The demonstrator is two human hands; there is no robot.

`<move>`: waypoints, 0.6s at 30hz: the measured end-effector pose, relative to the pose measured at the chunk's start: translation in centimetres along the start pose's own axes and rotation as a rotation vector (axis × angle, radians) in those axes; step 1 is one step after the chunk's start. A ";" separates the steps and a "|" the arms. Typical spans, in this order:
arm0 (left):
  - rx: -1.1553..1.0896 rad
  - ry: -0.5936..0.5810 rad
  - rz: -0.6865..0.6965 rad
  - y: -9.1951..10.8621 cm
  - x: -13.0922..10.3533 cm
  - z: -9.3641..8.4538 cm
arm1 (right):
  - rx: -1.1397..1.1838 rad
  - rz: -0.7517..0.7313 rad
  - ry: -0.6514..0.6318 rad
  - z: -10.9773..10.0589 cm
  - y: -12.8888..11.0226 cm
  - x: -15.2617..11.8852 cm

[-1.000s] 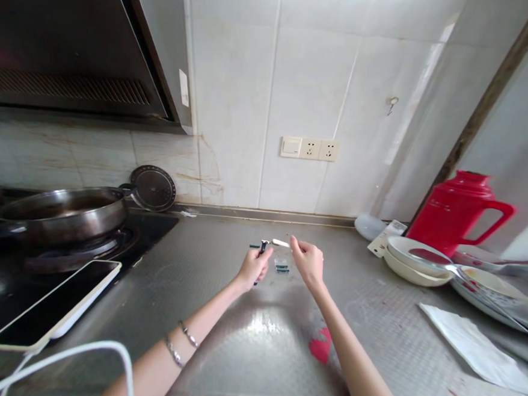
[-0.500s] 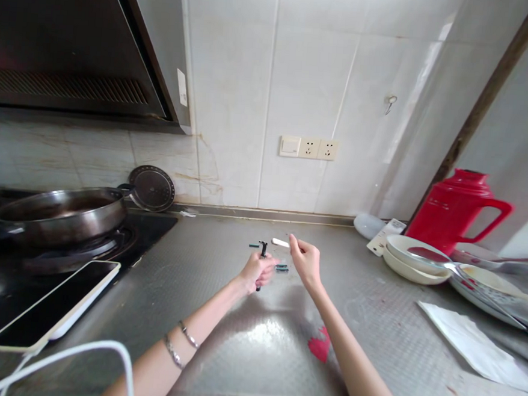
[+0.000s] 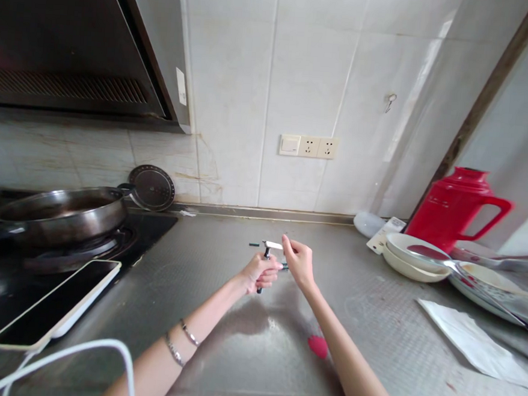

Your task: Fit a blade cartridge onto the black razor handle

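At the centre of the frame, a slim black-handled tool is gripped in the left hand, whose fingers are wrapped around the handle. The tool is held close to upright, with its top end left exposed above the fist and its lower end seen below it. A short white stick is pinched by its right end between the thumb and fingers of the right hand. Its free end is pointed to the left and is seen at the tool's top; whether the two are touching cannot be told.

The step in hand is judged to be the working of the stick against, or close to, that top end. For the next move, a firm hold on the handle seems to be called for, along with small, controlled strokes or placement of the stick.

A small dark green strip is seen on the metal counter, just left of the tool's top. Another dark green piece is partly hidden between the hands. At the right of the frame, stacked bowls are placed before a red flask.
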State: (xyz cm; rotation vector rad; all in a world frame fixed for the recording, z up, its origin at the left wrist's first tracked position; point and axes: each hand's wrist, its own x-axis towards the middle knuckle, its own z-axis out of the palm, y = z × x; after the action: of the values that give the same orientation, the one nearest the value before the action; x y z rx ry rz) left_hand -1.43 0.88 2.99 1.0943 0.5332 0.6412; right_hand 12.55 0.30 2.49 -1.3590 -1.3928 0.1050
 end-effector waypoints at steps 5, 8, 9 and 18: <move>0.061 0.077 0.118 0.4 0.2 -0.2 | -0.065 0.087 0.022 -0.9 1.8 0.5; 0.140 0.203 0.192 0.1 0.8 -0.8 | 0.009 0.170 0.002 -1.7 1.9 0.7; 0.169 0.258 0.210 -0.2 1.1 -1.0 | 0.057 0.193 -0.015 -1.9 1.6 0.5; 0.362 0.449 0.351 -1.2 2.1 -1.9 | 0.832 0.550 -0.394 -1.8 -6.1 -4.3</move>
State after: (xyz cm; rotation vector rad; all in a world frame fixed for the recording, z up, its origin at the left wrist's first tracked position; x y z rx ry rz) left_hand -1.01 3.16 1.00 1.4079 0.8771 1.1430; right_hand 8.74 -5.97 4.78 -0.9775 -1.0363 1.2298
